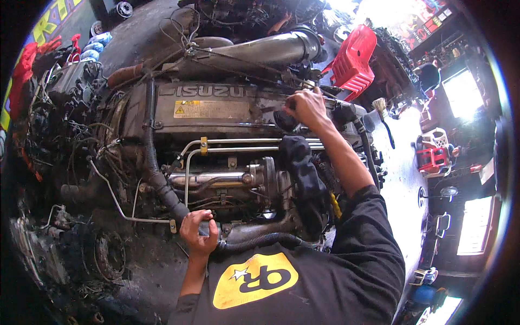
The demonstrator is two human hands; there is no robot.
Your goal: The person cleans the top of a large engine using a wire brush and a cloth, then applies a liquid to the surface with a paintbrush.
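Observation:
An Isuzu engine with a dirty valve cover lies before me. My right hand reaches across to the cover's far edge, beside a round black cap. Its fingers are bent near a pale fitting; whatever lies under the fingertips is hidden. My left hand is at the near side, by the dark hose and a corrugated conduit. Thumb and fingers are apart there, with nothing visible between them. Black plastic sheeting covers a part below my right forearm.
Two metal pipes run along the engine. Behind the cover lies a large metal duct with wires tied over it. A red plastic chair and a brush are at the right. More engine parts crowd the left.

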